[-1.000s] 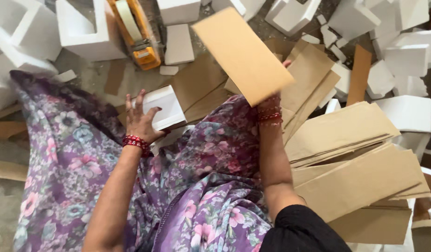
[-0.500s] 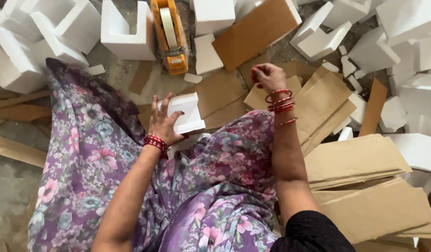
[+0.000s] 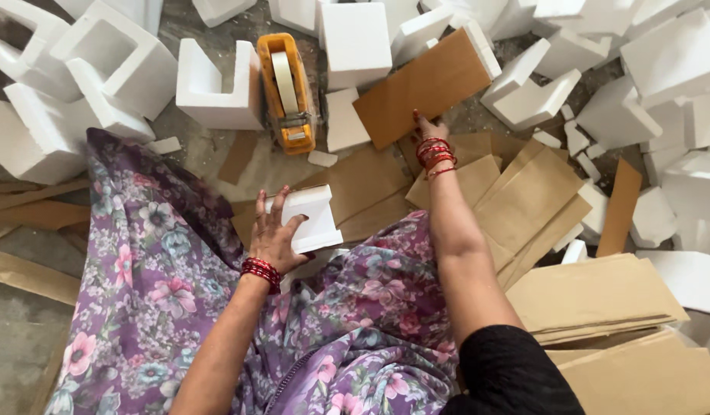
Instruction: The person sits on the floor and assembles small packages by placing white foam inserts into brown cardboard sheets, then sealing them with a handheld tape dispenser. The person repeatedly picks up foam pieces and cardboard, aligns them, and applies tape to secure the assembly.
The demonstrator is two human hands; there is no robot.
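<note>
Sitting amid packing scraps, person in purple floral garment (image 3: 163,307) worked with both hands. Left hand (image 3: 276,234) lay spread over white foam block (image 3: 312,219), fingers curled round its near edge, block resting by lap. Right hand (image 3: 428,131) reached forward, well apart from block, gripping lower edge of flat brown cardboard sheet (image 3: 424,88) — sheet tilted over foam. Yellow tape dispenser (image 3: 287,92) lay between two hands, farther out. Grey concrete floor (image 3: 9,338) — strewn with white foam corner pieces (image 3: 216,88) and stacked cardboard (image 3: 593,296).
</note>
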